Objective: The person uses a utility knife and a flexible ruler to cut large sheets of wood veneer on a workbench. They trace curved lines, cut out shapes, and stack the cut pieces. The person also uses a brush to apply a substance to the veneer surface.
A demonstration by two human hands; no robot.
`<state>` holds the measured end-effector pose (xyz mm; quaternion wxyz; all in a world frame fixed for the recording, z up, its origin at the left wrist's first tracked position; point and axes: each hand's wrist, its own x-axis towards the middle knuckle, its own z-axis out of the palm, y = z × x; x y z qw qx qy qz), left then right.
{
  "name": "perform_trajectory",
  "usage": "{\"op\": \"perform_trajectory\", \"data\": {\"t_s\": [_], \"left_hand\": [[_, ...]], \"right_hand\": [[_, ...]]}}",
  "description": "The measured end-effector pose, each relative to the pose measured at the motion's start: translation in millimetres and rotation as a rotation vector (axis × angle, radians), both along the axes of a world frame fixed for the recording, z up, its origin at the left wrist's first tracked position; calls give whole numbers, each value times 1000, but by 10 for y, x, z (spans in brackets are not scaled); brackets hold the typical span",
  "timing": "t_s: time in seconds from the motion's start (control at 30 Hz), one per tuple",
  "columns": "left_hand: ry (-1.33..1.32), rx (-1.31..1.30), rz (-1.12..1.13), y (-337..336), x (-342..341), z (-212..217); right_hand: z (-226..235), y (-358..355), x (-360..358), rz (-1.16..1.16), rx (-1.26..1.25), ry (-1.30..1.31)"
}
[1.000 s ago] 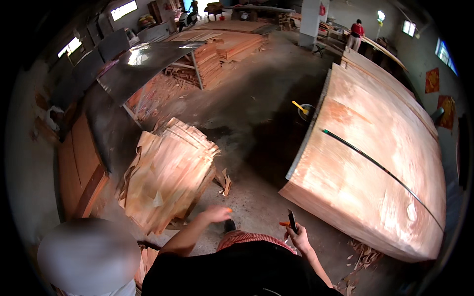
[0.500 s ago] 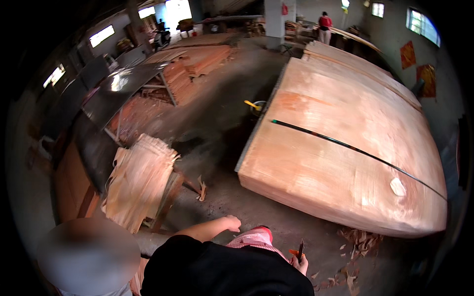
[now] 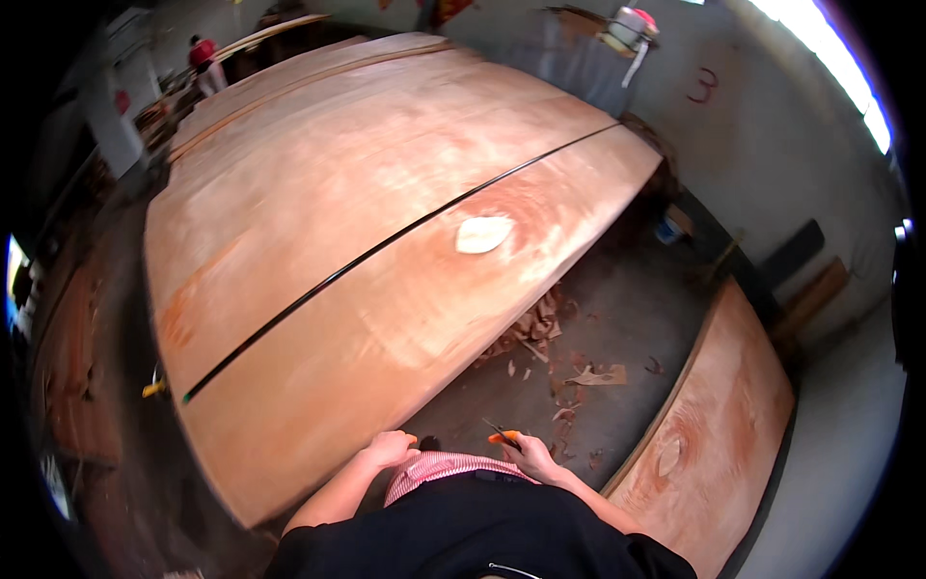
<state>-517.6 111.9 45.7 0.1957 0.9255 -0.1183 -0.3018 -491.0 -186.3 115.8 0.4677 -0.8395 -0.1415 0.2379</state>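
Low in front of me, my right hand (image 3: 536,457) is closed round a slim dark knife (image 3: 496,428) that points up and left. A bit of orange shows at its fingers. My left hand (image 3: 391,449) is closed beside the near edge of a large stack of wood veneer sheets (image 3: 318,232); an orange spot shows at its fingertips, and what it holds, if anything, is unclear. Across the stack lies a long black strip (image 3: 386,241) with a green end. A pale leaf-shaped patch (image 3: 484,234) lies on the top sheet.
Veneer scraps (image 3: 540,323) litter the floor between the stack and a second wood panel (image 3: 719,434) on my right. A wall with a fan (image 3: 629,31) stands beyond. A person in red (image 3: 204,58) is at the far left.
My view has swung right, so the stack now lies ahead and to the left. Both hands have come in front of my body; the knife stays in my right hand.
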Motion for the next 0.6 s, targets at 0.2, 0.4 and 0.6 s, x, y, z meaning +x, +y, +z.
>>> {"op": "perform_trajectory", "data": {"t_s": [0.2, 0.4, 0.6], "left_hand": [[-192, -57, -152, -322, 1403, 154], [-122, -130, -191, -911, 2302, 79], [-37, -6, 56, -1495, 3029, 72]], "right_hand": [[57, -238, 954, -209, 191, 52], [-138, -1107, 2243, -457, 476, 53], [-26, -1909, 3967, -518, 506, 69]]}}
